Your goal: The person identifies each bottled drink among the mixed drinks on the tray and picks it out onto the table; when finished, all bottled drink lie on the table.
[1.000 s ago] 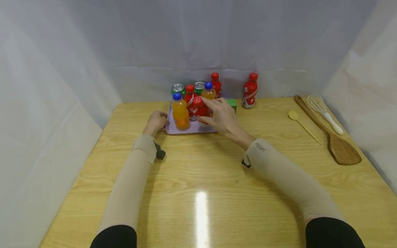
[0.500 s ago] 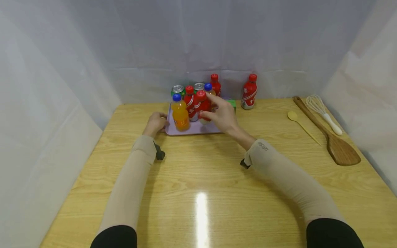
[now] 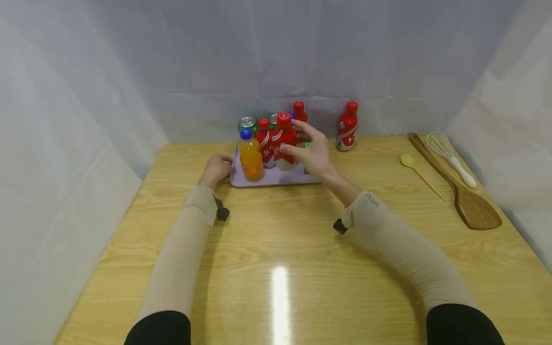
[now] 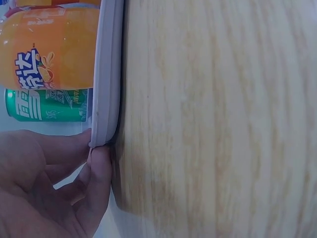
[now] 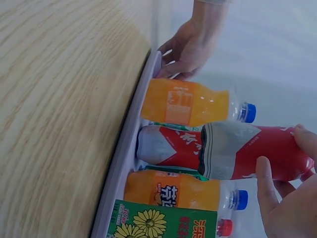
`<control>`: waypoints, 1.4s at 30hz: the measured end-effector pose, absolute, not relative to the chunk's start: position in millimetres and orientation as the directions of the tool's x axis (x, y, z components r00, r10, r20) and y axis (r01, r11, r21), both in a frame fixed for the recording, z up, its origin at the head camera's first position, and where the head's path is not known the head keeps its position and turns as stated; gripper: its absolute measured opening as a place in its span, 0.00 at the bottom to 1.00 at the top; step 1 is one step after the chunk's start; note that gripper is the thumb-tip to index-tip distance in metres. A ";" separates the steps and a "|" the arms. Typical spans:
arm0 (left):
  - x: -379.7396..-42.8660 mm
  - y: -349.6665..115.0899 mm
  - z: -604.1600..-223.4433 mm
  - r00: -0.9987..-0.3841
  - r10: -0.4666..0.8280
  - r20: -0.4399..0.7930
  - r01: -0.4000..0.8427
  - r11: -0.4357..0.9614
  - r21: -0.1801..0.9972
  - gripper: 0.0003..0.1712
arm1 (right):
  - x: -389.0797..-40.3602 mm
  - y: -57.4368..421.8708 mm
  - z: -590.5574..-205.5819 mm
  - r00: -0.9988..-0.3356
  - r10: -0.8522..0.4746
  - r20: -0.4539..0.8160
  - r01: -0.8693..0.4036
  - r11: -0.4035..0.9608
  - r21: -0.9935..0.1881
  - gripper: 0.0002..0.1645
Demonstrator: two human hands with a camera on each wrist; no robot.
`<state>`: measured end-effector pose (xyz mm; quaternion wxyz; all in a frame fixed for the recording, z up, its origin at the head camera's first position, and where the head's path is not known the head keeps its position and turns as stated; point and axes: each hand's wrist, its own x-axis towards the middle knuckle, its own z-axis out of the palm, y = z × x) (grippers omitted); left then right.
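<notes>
My left hand (image 3: pixel 217 170) pinches the rim of the lilac tray (image 3: pixel 276 182) at its left end; the left wrist view shows thumb and fingers on the corner. My right hand (image 3: pixel 316 152) grips a red drink bottle (image 5: pixel 237 151) near its top, holding it raised over the tray. Below it in the right wrist view stands another red bottle (image 5: pixel 166 146), between an orange soda bottle (image 5: pixel 183 101) with a blue cap and a second orange soda bottle (image 5: pixel 173 193). A green carton (image 5: pixel 158 218) with flower pictures is on the tray's right, partly hidden by my right hand in the head view.
Green cans (image 3: pixel 247 124) and a red bottle (image 3: pixel 299 112) are at the tray's back. One more red bottle (image 3: pixel 347 127) stands right of it. Further right lie a yellow spoon (image 3: pixel 416 170), a wooden spatula (image 3: pixel 476 211) and a whisk (image 3: pixel 461 170). A white sheet (image 3: pixel 276 52) hangs behind.
My right hand has lifted the red bottle upward and slightly right, from low among the other drinks. My left hand has stayed at the tray's left rim.
</notes>
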<state>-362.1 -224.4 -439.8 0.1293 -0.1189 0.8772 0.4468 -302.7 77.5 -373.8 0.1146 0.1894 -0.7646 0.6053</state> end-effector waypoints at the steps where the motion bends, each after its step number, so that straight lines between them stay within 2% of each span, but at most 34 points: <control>1: -362.8 -224.8 -439.7 -0.939 -0.092 -0.332 -0.322 0.574 0.753 0.30 | -302.7 77.9 -371.9 -0.904 -0.145 0.402 -0.424 0.187 -0.886 0.39; 10: -364.4 -224.8 -439.3 -0.939 -0.090 -0.331 -0.323 0.553 0.768 0.30 | -300.7 84.6 -358.0 -0.928 -0.095 0.360 -0.369 0.110 -0.923 0.40; 18: -364.9 -227.1 -442.8 -0.937 -0.079 -0.340 -0.327 0.543 0.774 0.30 | -303.1 92.8 -355.4 -0.902 0.001 0.433 -0.430 0.117 -0.895 0.38; 24: -361.7 -226.8 -442.8 -0.937 -0.077 -0.341 -0.325 0.552 0.768 0.30 | -304.8 101.7 -348.5 -0.899 0.051 0.435 -0.430 0.080 -0.899 0.35; 42: -361.7 -222.7 -439.8 -0.938 -0.102 -0.331 -0.331 0.543 0.772 0.30 | -318.3 140.7 -338.4 -0.862 0.178 0.474 -0.458 0.125 -0.880 0.35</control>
